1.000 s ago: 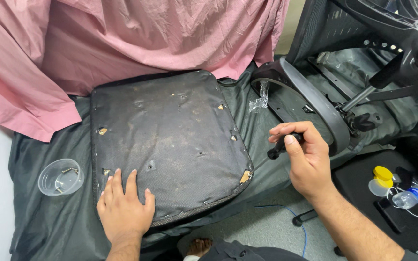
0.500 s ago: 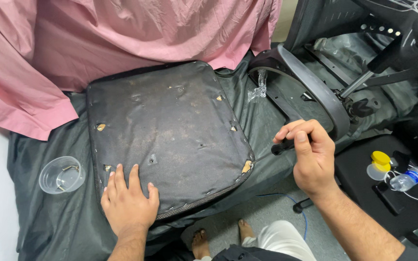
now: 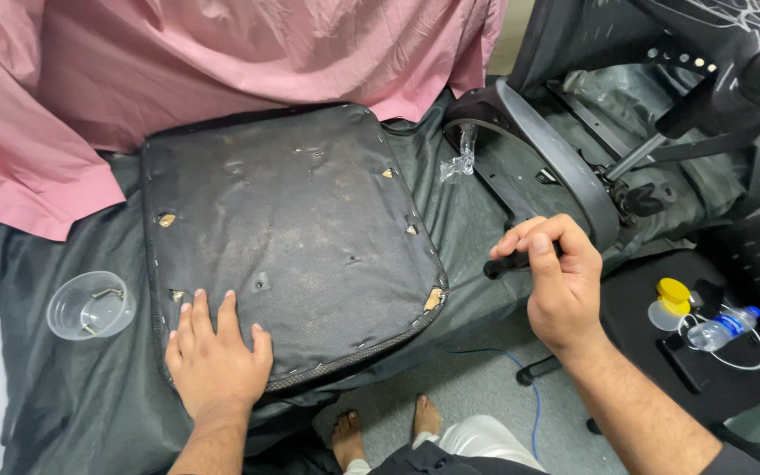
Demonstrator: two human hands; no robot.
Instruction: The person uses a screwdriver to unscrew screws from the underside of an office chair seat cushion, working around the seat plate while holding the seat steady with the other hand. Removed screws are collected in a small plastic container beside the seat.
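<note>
Two bare hands, left hand and right hand, no gloves, rings or watch. Bare forearms, sleeveless to the near edge of view. Short-trimmed nails on the fingers. Bare feet on the floor, near. Light-coloured trousers and a dark garment at the near edge.

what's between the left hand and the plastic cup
Head view: only dark cover separates the left hand, flat on the seat pad, from the cup.
</note>
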